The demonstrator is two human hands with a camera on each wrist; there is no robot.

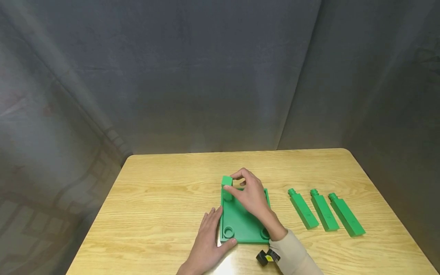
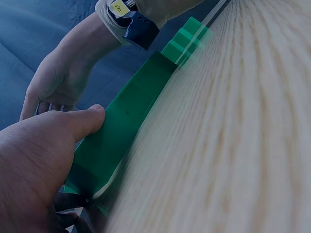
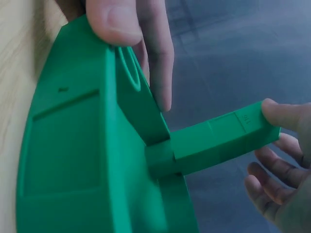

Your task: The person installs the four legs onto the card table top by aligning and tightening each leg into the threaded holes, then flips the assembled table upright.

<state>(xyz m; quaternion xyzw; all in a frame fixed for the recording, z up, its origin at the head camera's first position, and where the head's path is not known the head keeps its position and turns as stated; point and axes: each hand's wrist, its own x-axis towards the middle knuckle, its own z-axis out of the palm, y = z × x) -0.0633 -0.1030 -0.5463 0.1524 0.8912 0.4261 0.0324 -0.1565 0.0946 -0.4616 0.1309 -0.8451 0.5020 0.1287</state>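
Observation:
A green rimmed board (image 1: 245,219) lies on the table with round sockets at its corners. At its far-left corner stands a square green leg (image 1: 227,181), its lower end at the socket. My right hand (image 1: 252,194) pinches the leg near its top, thumb on the near side; the right wrist view shows the leg (image 3: 218,138) with that thumb at its end. My left hand (image 1: 210,240) holds the board's near-left corner, thumb over the front edge and fingers along the left side. The near-left socket (image 1: 228,232) shows bare, while my right forearm partly covers the near-right one.
Right of the board, three more green legs (image 1: 303,210) lie side by side on the wooden table (image 1: 165,191), threaded ends pointing away. A grey curtain (image 1: 206,76) hangs behind the table. On my right wrist sits a small black device (image 1: 264,258).

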